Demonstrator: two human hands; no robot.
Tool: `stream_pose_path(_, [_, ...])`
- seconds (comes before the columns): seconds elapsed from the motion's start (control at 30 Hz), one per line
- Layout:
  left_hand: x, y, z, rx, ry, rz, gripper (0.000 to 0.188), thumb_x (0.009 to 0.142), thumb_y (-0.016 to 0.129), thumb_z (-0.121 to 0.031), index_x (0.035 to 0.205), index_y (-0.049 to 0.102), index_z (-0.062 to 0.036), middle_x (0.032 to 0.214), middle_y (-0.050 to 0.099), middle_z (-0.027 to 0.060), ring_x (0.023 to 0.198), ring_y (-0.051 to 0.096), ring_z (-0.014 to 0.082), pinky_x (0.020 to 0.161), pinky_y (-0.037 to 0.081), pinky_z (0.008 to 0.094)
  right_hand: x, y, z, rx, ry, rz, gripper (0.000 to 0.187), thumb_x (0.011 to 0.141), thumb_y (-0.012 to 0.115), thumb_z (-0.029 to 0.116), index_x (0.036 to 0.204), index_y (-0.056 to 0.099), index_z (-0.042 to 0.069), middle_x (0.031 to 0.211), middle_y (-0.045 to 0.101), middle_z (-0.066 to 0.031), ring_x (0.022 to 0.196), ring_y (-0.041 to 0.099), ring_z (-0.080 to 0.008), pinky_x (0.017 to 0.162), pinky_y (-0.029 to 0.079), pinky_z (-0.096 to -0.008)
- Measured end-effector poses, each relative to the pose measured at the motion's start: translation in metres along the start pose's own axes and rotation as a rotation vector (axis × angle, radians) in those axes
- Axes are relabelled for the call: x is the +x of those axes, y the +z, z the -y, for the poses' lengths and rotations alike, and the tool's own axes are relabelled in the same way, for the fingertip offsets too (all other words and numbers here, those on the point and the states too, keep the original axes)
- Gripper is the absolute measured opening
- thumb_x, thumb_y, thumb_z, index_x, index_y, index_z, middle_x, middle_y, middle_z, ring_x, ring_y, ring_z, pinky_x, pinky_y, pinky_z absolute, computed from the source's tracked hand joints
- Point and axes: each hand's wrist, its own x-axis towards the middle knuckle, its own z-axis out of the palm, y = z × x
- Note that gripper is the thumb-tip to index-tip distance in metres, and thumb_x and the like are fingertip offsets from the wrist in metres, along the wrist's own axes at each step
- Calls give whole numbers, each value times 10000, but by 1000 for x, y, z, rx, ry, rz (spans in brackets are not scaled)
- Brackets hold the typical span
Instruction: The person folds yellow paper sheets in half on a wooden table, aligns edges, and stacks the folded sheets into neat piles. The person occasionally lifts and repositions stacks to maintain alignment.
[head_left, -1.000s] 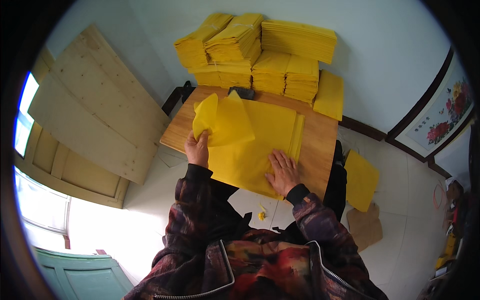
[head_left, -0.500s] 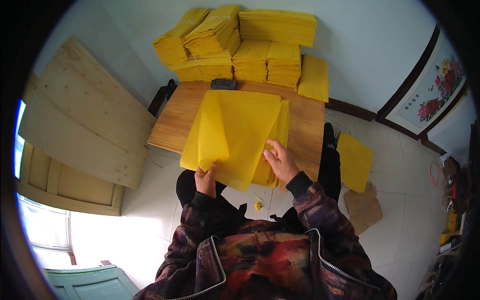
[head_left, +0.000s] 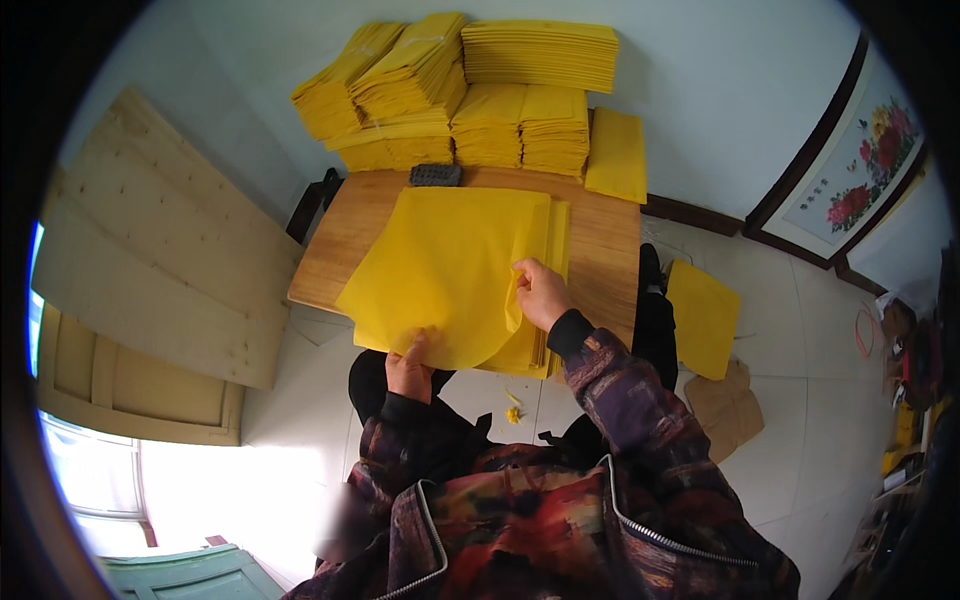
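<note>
A thin yellow sheet of paper (head_left: 430, 265) spreads across the front of the wooden table (head_left: 608, 240). Its near left corner is in my left hand (head_left: 408, 373), with the thumb on top and the other fingers partly hidden under the sheet. On the right, my right hand (head_left: 543, 293) pinches the sheet's side edge, which curls upward along a fold. Beneath lies a pile of similar yellow sheets (head_left: 559, 245), showing along the right side and the near edge.
Bundled yellow stacks (head_left: 490, 125) stand against the wall behind a dark grey block (head_left: 435, 175). A yellow sheet (head_left: 703, 320) and brown paper (head_left: 725, 410) lie on the floor at right. Wooden boards (head_left: 160, 240) lean at left; a framed flower picture (head_left: 850, 170) stands at right.
My right hand has moved slightly up and left and now pinches the sheet's right edge. The fold on the left has flattened out; the curl is now at the right.
</note>
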Motion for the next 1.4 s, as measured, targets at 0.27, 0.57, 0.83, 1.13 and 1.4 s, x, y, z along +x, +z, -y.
stream_pose_path(0.27, [0,-3,-7,-31,-60,-9,310,914,530,-62,1223,514,-40,1153,610,104,1040,615,269,893,500,419,9,1,-27,-47,31,-85,314,809,568,9,1120,565,50,812,631,-134,744,612,-282,671,493,-368])
stream_pose_path(0.57, [-4,-23,-16,65,-230,-54,240,932,509,-96,1168,542,-68,1086,643,79,953,651,233,794,541,389,25,-1,-30,65,26,-115,363,829,609,142,1173,529,59,908,647,-194,843,627,-363,748,501,-421])
stream_pose_path(0.83, [0,-23,-7,160,-219,-25,171,928,526,-110,1088,580,-79,955,666,45,799,664,189,654,561,342,32,-8,-7,-107,62,-109,393,800,607,115,1176,515,44,1018,643,-218,928,613,-392,820,492,-448])
stream_pose_path(1.13, [-3,-22,-14,211,-213,-80,192,926,572,-212,1083,555,-103,925,632,28,737,630,161,596,496,288,32,-10,-23,-226,135,-208,418,783,644,184,1138,501,15,1127,560,-216,1028,557,-394,855,482,-452])
stream_pose_path(1.4, [-6,-41,-31,976,672,-358,347,806,684,-128,1092,517,-24,974,552,110,819,571,232,734,478,328,42,-25,-17,-331,227,-21,476,770,683,285,1093,530,-30,1115,568,-228,1015,573,-388,846,492,-456])
